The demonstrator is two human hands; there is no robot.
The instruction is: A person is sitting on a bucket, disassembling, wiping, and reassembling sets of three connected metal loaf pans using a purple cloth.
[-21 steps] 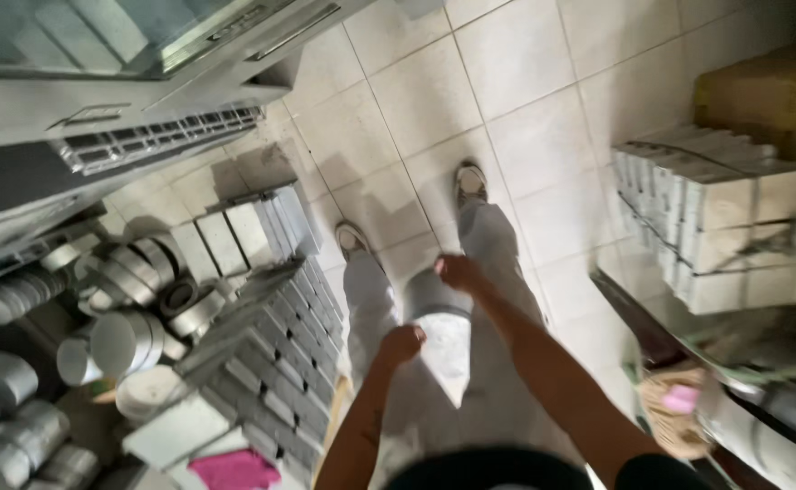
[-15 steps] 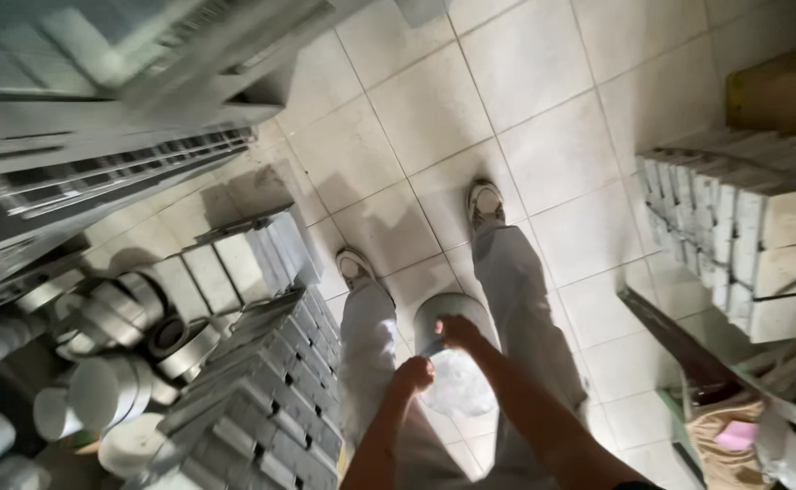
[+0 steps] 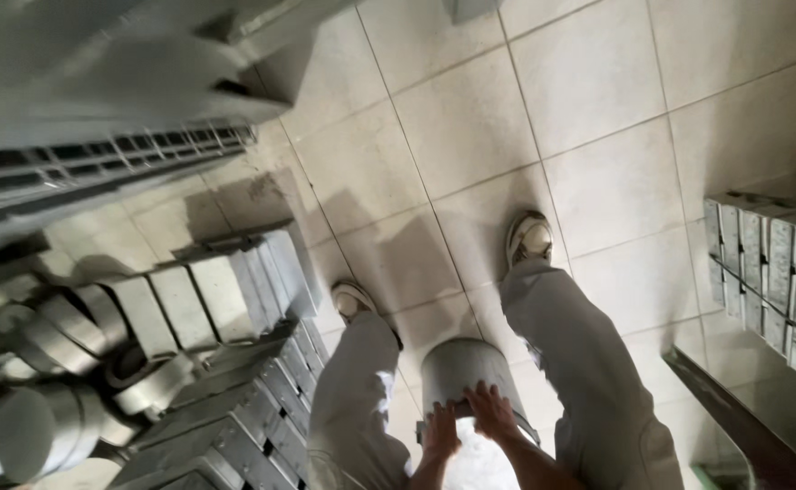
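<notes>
Change since earlier frames: view has tipped further down and closer; both hands, which were raised apart over a pale cylindrical piece between the legs, now lie on it.
Meaning: the work has gone from reaching to gripping; the piece looks under the person's control, judged from contact only.
Work piece: grey metal cylindrical can (image 3: 467, 370), held low between the knees, above the pale tiled floor (image 3: 507, 118).
Left hand (image 3: 440, 432): fingers curled over the can's near rim, closed on it.
Right hand (image 3: 491, 410): fingers spread narrow across the can's wall, pressing and holding it.
Can contents: cannot tell; a bright patch shows below the hands, too blown out to read.
Left of legs: stacked grey rectangular metal tins (image 3: 234, 399), packed on edge in rows; insides hidden.
Further left: round grey metal tins (image 3: 48, 372) lying in a heap, blurred.
Right edge: stack of pale rectangular boxes (image 3: 779, 263) on a dark shelf (image 3: 733, 408).
</notes>
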